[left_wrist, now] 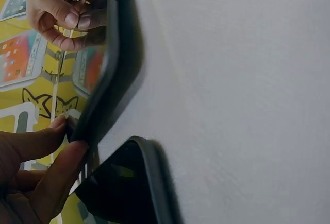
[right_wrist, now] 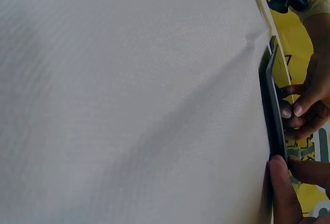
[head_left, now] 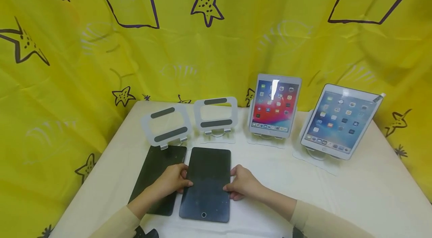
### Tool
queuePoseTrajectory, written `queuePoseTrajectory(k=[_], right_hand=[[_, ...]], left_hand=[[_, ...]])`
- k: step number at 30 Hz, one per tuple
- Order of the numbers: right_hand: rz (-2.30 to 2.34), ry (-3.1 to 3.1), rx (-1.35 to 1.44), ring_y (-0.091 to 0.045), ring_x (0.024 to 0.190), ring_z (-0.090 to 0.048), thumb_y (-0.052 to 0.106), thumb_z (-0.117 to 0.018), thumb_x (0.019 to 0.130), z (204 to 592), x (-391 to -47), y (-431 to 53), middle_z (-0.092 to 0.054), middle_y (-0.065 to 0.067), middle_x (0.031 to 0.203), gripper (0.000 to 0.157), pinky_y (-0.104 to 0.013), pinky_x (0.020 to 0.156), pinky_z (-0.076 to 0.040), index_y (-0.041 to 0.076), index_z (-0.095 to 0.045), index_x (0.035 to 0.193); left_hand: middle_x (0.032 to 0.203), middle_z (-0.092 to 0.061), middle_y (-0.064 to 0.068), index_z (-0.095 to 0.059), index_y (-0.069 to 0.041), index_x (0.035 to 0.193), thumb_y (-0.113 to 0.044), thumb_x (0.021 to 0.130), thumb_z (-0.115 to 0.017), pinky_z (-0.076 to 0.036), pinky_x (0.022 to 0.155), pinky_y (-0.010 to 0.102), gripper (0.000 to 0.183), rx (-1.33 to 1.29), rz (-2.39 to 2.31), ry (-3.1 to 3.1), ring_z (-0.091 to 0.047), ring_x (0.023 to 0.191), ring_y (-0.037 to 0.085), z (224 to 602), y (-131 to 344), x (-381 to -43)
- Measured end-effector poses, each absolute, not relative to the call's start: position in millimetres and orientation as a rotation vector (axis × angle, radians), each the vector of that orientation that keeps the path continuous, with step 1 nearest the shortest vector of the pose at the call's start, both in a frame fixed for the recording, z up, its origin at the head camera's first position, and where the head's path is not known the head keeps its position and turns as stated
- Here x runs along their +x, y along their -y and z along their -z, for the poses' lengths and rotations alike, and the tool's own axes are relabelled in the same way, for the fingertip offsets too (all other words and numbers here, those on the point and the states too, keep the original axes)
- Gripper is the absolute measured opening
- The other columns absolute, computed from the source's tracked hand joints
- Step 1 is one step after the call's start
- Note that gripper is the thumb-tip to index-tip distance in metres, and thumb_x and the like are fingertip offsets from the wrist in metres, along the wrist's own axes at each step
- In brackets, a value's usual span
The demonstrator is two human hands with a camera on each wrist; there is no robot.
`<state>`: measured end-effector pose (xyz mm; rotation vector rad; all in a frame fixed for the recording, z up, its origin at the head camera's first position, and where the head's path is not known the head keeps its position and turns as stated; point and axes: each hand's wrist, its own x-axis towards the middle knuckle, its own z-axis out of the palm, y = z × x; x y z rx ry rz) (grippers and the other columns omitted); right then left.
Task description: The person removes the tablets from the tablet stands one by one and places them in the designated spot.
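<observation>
Both of my hands pinch the long sides of a dark tablet [head_left: 206, 193] with a round home button at its near end. My left hand [head_left: 173, 180] has its thumb on the glass at the left edge and fingers under it. At the right edge my right hand [head_left: 244, 183] grips in the same way. In the left wrist view the tablet's rim [left_wrist: 108, 74] stands close over the white table, with a shadow beside it. A second dark tablet [head_left: 155, 181] lies flat to the left, partly covered by my left hand and forearm.
Two pale stands with grey pads, a left one [head_left: 168, 125] and a middle one [head_left: 216, 114], stand behind the dark tablets. To the right, a red-and-blue-screened tablet [head_left: 275, 104] and a blue-screened tablet [head_left: 341, 121] lean on stands. A yellow curtain [head_left: 202, 50] hangs behind the table.
</observation>
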<state>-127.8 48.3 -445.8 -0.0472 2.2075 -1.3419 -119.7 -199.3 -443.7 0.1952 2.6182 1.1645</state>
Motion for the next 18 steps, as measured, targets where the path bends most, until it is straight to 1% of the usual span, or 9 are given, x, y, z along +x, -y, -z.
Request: queuePoseTrajectory(k=[6,9,12,16,18], right_hand=[[1.349,-2.197,-0.075,-0.010,0.039,-0.057,0.000,-0.076,0.074,445.5,-126.0,-46.4,-0.060,-0.009,0.052,0.046,-0.029,0.042,-0.052,-0.005,-0.042,0.104],[1.366,-2.182,-0.093,-0.011,0.039,-0.057,-0.001,-0.075,0.075,446.3,-125.5,-46.4,-0.060,-0.009,0.052,0.045,-0.030,0.042,-0.052,-0.005,-0.041,0.105],[1.385,-2.176,-0.099,-0.011,0.039,-0.057,-0.001,-0.074,0.076,447.4,-125.2,-47.2,-0.060,-0.009,0.051,0.046,-0.030,0.042,-0.052,-0.005,-0.040,0.107],[1.408,-2.215,-0.145,-0.011,0.041,-0.057,-0.003,-0.071,0.078,448.7,-125.5,-47.8,-0.059,-0.008,0.055,0.048,-0.030,0.042,-0.052,-0.007,-0.039,0.113],[1.409,-2.256,-0.185,-0.011,0.043,-0.057,-0.004,-0.070,0.078,448.9,-125.9,-48.4,-0.059,-0.007,0.057,0.049,-0.029,0.043,-0.052,-0.008,-0.039,0.116]], left_hand=[[0.069,-0.051,0.002,-0.056,0.014,0.108,-0.003,0.071,-0.080,-0.046,0.046,0.023,0.047,0.187,-1.096,-2.662,-0.054,0.041,0.009,442.0,198.6,-119.9],[0.066,-0.049,0.001,-0.058,0.012,0.103,-0.003,0.071,-0.080,-0.045,0.044,0.023,0.041,0.206,-1.073,-2.692,-0.052,0.040,0.009,441.0,197.1,-120.8],[0.059,-0.050,-0.001,-0.060,0.009,0.097,-0.003,0.070,-0.080,-0.043,0.044,0.022,0.036,0.218,-1.002,-2.758,-0.051,0.040,0.009,439.3,194.9,-120.9],[0.053,-0.051,-0.003,-0.064,0.004,0.089,-0.005,0.068,-0.081,-0.039,0.048,0.023,0.029,0.213,-0.844,-2.887,-0.048,0.046,0.009,436.6,192.7,-118.5],[0.054,-0.051,-0.005,-0.064,0.002,0.086,-0.006,0.067,-0.081,-0.038,0.049,0.024,0.026,0.198,-0.803,-2.919,-0.046,0.049,0.008,436.7,191.6,-116.9]])
